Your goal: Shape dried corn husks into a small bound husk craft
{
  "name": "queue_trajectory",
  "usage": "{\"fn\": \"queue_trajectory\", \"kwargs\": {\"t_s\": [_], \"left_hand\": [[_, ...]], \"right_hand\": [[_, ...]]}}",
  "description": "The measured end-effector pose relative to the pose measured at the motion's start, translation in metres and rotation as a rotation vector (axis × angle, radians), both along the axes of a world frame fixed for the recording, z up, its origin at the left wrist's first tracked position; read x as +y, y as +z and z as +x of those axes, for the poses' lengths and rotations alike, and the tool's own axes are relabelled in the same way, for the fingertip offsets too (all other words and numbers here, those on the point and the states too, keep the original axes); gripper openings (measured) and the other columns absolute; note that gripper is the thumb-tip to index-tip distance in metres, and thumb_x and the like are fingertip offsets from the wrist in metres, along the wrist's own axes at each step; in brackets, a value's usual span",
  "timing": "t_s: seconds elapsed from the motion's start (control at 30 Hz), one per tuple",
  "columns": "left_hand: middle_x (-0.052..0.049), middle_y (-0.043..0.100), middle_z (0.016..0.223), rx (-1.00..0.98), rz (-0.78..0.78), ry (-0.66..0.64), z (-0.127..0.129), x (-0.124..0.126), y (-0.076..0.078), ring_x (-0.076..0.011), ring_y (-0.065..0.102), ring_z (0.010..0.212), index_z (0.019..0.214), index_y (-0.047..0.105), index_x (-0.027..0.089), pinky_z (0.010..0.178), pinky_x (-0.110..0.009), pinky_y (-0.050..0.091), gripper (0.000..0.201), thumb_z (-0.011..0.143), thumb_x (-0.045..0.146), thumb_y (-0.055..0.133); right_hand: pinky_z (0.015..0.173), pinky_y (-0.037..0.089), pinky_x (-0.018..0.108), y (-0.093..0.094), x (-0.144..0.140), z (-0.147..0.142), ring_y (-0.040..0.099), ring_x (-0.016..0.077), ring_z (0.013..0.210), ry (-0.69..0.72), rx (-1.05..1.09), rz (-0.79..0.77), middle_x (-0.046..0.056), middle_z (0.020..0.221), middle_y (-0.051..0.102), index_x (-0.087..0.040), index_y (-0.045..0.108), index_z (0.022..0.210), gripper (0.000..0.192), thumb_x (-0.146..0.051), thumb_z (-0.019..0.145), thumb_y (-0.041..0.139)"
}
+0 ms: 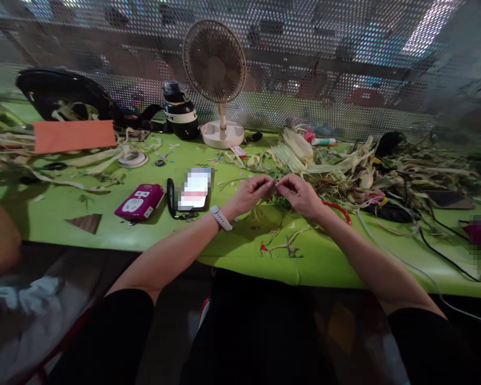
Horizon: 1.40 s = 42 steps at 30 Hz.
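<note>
My left hand (pixel 253 193) and my right hand (pixel 299 197) meet fingertip to fingertip above the green table (pixel 232 240). Both are closed in a pinch; whatever lies between the fingers is too small to make out. Green plant bits show just below the fingertips. Close behind and to the right of my hands lies a heap of pale dried husks and stalks (pixel 332 174). A red curved handle (pixel 340 210) shows partly behind my right wrist. Left of my left hand rests a phone (pixel 195 188) with a lit screen, beside a black loop strap (pixel 170 198).
A small fan (pixel 214 61) and a black bottle (pixel 180 115) stand at the back by the perforated metal screen. A magenta case (pixel 140 202), a tape roll (pixel 133 159) and orange paper (pixel 74 136) lie left. A cable (pixel 401 254) crosses the right side. Another person's arm (pixel 0 235) rests far left.
</note>
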<state>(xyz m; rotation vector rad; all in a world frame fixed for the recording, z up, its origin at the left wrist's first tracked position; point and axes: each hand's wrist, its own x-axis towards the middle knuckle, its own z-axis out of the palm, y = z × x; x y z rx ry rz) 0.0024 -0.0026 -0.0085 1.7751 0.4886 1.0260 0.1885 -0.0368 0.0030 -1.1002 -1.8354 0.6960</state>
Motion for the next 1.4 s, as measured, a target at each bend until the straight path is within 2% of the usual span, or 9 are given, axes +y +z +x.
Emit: {"fn": "queue_trajectory", "kwargs": {"t_s": [0.2,0.33,0.4,0.57,0.67,0.8,1.03,1.23,1.4], "left_hand": [[0.004,0.053,0.062,-0.038,-0.185,0.022,0.0,-0.003,0.0033,-0.0063,0.044,0.055,0.077,0.055,0.017,0.055,-0.02,0.038,0.031,0.089,0.044,0.062],[0.003,0.055,0.068,-0.159,-0.432,0.046,0.0006,-0.0063,0.0025,-0.0074,0.053,0.06,0.077,0.053,0.018,0.061,-0.021,0.048,0.033,0.086,0.048,0.064],[0.003,0.059,0.073,-0.148,-0.512,0.01,0.0005,-0.0071,0.0019,-0.0094,0.058,0.064,0.082,0.054,0.019,0.064,-0.024,0.053,0.035,0.084,0.052,0.065],[0.002,0.063,0.071,-0.054,-0.484,-0.13,-0.0006,-0.0054,0.001,-0.0097,0.063,0.063,0.083,0.055,0.017,0.066,-0.026,0.057,0.04,0.076,0.051,0.075],[0.0,0.067,0.072,-0.039,-0.496,-0.165,-0.0021,-0.0052,0.0025,-0.0115,0.066,0.065,0.086,0.057,0.016,0.067,-0.027,0.058,0.039,0.079,0.052,0.072],[-0.002,0.069,0.073,0.003,-0.493,-0.126,-0.0021,-0.0073,0.0054,-0.0131,0.068,0.065,0.086,0.06,0.015,0.068,-0.03,0.059,0.038,0.087,0.054,0.062],[0.003,0.061,0.06,0.064,-0.459,-0.047,0.0007,-0.0047,0.0026,-0.0097,0.064,0.053,0.078,0.055,0.016,0.054,-0.021,0.053,0.036,0.092,0.048,0.057],[0.004,0.061,0.065,0.019,-0.461,-0.064,-0.0019,-0.0028,0.0006,-0.0094,0.065,0.058,0.078,0.053,0.016,0.06,-0.024,0.056,0.032,0.089,0.045,0.063],[0.003,0.061,0.064,0.024,-0.43,-0.103,-0.0024,-0.0026,0.0018,-0.0091,0.063,0.058,0.075,0.053,0.016,0.06,-0.024,0.056,0.039,0.083,0.051,0.069]], "right_hand": [[0.064,0.051,0.031,0.0015,0.0002,-0.0013,0.059,0.0142,0.064,0.029,0.1,-0.048,0.0,0.069,0.061,-0.022,0.053,0.081,0.031,-0.05,0.086,0.063],[0.063,0.052,0.031,0.0042,-0.0011,-0.0017,0.06,0.015,0.064,0.037,0.13,-0.065,0.0,0.069,0.061,-0.022,0.054,0.082,0.029,-0.05,0.086,0.063],[0.063,0.051,0.032,0.004,-0.0012,-0.0019,0.06,0.0154,0.064,0.041,0.132,-0.075,0.0,0.069,0.06,-0.022,0.054,0.083,0.028,-0.049,0.085,0.063],[0.062,0.048,0.03,0.0009,-0.0014,-0.0023,0.057,0.0146,0.063,-0.007,0.077,-0.017,0.0,0.069,0.059,-0.021,0.054,0.082,0.021,-0.041,0.086,0.061],[0.062,0.046,0.029,0.0001,-0.0028,-0.0015,0.056,0.0145,0.063,-0.042,0.005,0.049,0.0,0.069,0.06,-0.02,0.055,0.083,0.016,-0.035,0.087,0.058],[0.062,0.045,0.028,0.0007,-0.0054,-0.0001,0.056,0.0151,0.064,-0.038,-0.143,0.135,0.001,0.071,0.062,-0.019,0.058,0.085,0.011,-0.029,0.089,0.055],[0.068,0.046,0.03,0.0006,-0.0061,0.0012,0.06,0.0186,0.072,-0.02,-0.354,0.318,0.006,0.081,0.066,-0.02,0.062,0.085,0.016,-0.028,0.093,0.051],[0.069,0.048,0.03,0.0015,-0.0046,0.0027,0.062,0.0187,0.074,-0.05,-0.312,0.294,0.006,0.082,0.069,-0.021,0.066,0.089,0.016,-0.031,0.093,0.054],[0.069,0.05,0.03,0.0021,-0.0015,0.0035,0.063,0.0172,0.073,0.0,-0.162,0.13,0.004,0.081,0.07,-0.019,0.066,0.091,0.017,-0.032,0.09,0.056]]}}
